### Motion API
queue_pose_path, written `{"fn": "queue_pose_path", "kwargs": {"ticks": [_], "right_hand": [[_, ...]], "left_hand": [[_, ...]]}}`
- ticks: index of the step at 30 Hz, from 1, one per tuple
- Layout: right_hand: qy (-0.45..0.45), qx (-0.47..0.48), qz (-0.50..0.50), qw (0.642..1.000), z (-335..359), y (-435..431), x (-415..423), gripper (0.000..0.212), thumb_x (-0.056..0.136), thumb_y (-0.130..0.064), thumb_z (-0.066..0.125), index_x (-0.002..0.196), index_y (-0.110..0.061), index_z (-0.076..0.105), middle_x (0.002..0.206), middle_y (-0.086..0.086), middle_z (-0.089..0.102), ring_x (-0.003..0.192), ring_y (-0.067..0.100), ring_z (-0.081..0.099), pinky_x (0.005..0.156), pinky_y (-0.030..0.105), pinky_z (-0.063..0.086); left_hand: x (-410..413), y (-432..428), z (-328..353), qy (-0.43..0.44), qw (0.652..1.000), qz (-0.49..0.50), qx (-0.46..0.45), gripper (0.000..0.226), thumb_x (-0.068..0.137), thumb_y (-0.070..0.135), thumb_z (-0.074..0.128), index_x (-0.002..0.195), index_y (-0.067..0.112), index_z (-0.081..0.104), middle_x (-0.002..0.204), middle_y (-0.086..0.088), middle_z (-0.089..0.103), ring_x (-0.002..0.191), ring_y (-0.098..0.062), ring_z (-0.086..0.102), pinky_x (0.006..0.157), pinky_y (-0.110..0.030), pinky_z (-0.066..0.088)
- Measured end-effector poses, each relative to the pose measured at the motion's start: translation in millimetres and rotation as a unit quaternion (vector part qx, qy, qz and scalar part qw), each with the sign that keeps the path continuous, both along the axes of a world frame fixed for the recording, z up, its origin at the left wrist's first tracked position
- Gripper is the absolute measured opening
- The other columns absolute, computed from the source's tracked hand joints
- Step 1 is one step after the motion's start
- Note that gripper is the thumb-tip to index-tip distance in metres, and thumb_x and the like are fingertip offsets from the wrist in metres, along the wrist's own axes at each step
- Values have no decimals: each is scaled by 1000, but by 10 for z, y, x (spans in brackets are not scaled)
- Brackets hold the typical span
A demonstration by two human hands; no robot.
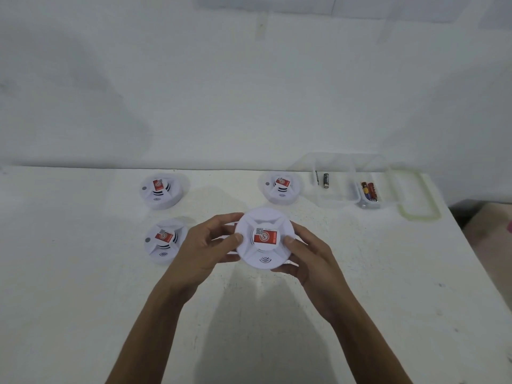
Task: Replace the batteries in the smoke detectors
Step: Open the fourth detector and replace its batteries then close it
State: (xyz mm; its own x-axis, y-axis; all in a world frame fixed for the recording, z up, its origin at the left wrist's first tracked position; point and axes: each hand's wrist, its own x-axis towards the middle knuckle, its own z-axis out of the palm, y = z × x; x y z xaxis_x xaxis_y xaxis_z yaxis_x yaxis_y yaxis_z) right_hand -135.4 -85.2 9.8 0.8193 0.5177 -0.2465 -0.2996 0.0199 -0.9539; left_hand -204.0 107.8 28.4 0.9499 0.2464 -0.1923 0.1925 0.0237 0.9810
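left hand [206, 246] + right hand [306, 254]: fingers curled on held smoke detector [264, 239] | above table [83, 286] | three detectors [162, 191] around

Left hand [203, 246] and right hand [309, 259] were bare. Left forearm [155, 322] and right forearm [360, 328] were bare too, uncovered down to the bottom edge. Thumbnails [238, 237] were short and plain.
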Motion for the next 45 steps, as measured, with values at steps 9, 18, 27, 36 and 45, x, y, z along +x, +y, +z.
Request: {"fn": "queue_pose_path", "kwargs": {"ticks": [9, 18, 27, 36, 45], "right_hand": [[2, -2, 2, 1000, 7, -4, -17, 35, 97, -20, 49, 131, -20, 55, 121, 1, 67, 108, 23, 65, 88, 43, 56], [1, 6, 10, 1000, 18, -11, -33, 35, 97, -19, 49, 131, -18, 55, 120, 3, 67, 108, 25, 65, 87, 44, 56], [0, 5, 11, 1000, 16, -5, -35, 34, 97, -18, 49, 130, -19, 56, 118, 2, 68, 107, 24, 66, 86, 42, 56], [1, 6, 11, 1000, 25, -7, -31, 33, 98, -18, 49, 130, -19, 56, 118, 2, 68, 107, 24, 66, 86, 43, 56], [6, -2, 3, 1000, 11, -11, -23, 34, 96, -20, 50, 130, -18, 56, 119, 3, 67, 106, 25, 66, 88, 45, 56]], "left_hand": [[-2, 8, -11, 0, 1000, -6, 5, 29, 90, 16, 59, 116, 29, 62, 102, 3, 72, 92, -15, 70, 71, -25, 57], [-15, 9, -22, 1, 1000, -6, 12, 29, 88, 20, 60, 115, 31, 61, 104, 4, 71, 93, -14, 69, 70, -24, 57], [-23, 17, -45, 3, 1000, -4, 10, 31, 85, 24, 62, 115, 32, 61, 105, 4, 71, 94, -14, 69, 70, -26, 58], [-30, 26, -50, 7, 1000, -7, -26, 30, 86, 23, 61, 114, 34, 63, 102, 2, 72, 93, -19, 69, 71, -28, 57], [-45, 28, -66, 7, 999, -28, -40, 40, 80, 29, 65, 119, 33, 61, 109, 7, 70, 101, -14, 67, 72, -29, 57]]}}
